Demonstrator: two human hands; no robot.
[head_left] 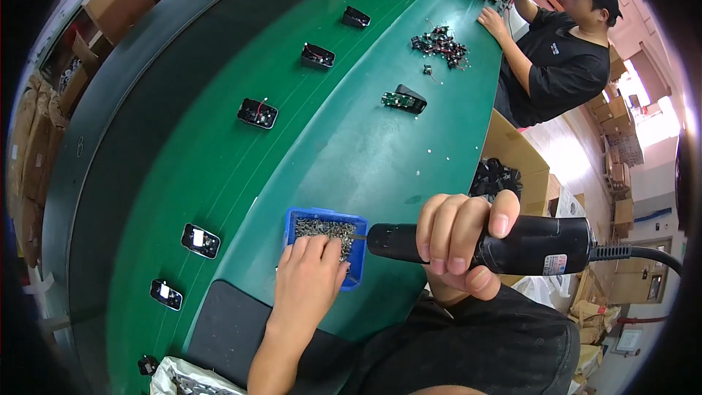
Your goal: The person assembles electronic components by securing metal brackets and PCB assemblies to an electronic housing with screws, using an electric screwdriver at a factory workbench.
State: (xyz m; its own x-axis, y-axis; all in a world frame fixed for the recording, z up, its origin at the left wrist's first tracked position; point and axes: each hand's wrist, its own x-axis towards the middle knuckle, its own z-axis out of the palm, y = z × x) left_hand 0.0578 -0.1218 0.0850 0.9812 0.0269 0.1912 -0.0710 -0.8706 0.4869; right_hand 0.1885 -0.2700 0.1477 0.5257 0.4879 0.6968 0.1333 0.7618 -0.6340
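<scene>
the one view comes from a wide fisheye camera on the wearer's head, the left of a pair, looking down across the green workbench (365,153), which recedes toward one o'clock. its lens bends the outer edge of the conveyor (183,175) into an arc from eight to eleven. it sits near the right hand (461,241) at four and left hand (307,278) at seven; the co-worker (559,69) at two appears farther off.
</scene>
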